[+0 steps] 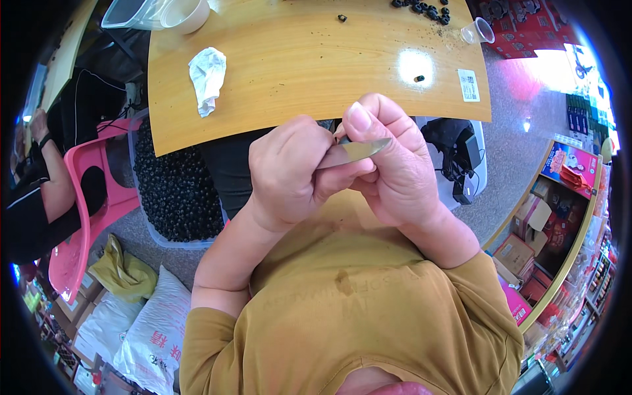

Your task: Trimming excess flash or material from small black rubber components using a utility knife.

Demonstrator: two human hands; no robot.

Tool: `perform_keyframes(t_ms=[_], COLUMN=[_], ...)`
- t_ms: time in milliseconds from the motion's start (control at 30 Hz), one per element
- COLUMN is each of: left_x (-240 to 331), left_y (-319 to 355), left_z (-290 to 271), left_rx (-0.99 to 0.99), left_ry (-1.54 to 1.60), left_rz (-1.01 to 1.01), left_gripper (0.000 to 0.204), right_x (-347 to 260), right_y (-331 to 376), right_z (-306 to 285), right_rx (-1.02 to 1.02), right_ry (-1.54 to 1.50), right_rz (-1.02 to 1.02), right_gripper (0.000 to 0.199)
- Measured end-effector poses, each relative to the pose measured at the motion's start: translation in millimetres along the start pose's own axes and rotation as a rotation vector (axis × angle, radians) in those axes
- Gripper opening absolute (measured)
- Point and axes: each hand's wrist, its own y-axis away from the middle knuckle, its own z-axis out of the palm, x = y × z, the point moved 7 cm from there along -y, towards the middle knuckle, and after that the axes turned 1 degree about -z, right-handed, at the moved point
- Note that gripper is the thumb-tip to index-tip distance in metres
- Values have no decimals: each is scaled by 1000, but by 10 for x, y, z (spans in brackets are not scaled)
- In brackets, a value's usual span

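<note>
Both my hands are raised close together at the table's near edge. My left hand (289,172) is closed in a fist, with a short knife (352,153) coming out of it. The blade points right, and its tip lies by my right thumb. My right hand (398,161) is closed in a pinch, its thumb and fingers against the left fist. A small dark bit shows between the hands, but the fingers mostly hide it and its kind is unclear.
On the wooden table (296,72) are a crumpled white tissue (207,79), dark round pieces (431,12), a clear cup (478,31) and a white bowl (186,16). A tub of black round pieces (174,187) stands below left. Another person's arm (58,174) is near a pink chair (82,217).
</note>
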Motion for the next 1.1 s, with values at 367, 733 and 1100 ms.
perform_keyframes(t_ms=[367,733,1100], left_x=[-23,-33,-46], left_y=[16,-28,50], left_z=[33,-29,23], left_rx=[-46,15,16], left_ry=[-35,49,28], left_rz=[-11,-66,50], left_gripper=[34,39,37], right_x=[11,17,63], right_y=[-24,-15,-18], right_z=[-59,-34,-18], right_rx=[20,-49,-88], right_ry=[19,115,40], right_rz=[-70,-94,-34], right_gripper=[16,20,21])
